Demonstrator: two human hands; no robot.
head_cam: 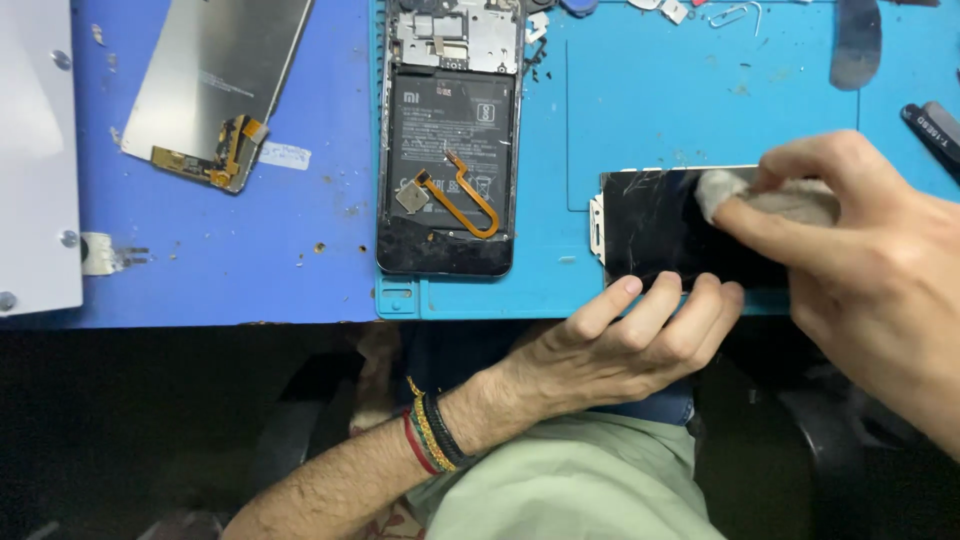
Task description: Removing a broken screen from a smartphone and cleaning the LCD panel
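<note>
Right, the left hand (625, 345) comes up from below the mat edge, and its fingers (660, 300) are spread a little and hooked over the near long edge of the dark glass panel (655, 235), pressing it flat so it looks pinned against sliding. Above those fingertips the right hand (870, 250) has thumb and forefinger pinched tight on a small pale wad of cloth (725, 190), held against the panel's top surface near its far edge; the glass to the left of the wad shows light scratchy streaks. That panel lies on the turquoise work mat (700, 100), its near edge just about at the mat's front lip, so below the left fingers there is only the drop to the person's lap. Leftward of both hands, near but not touching, an opened phone body (447, 150) lies with its battery showing and an orange flex ribbon (465, 190) curling across it. Beyond the right knuckles the mat is mostly bare apart from small specks, with a dark flat tool (855, 45) well apart at the top. Far to the left, on the darker blue tabletop (320, 230), a detached screen panel (215, 85) rests tilted, well clear of the hands.
</note>
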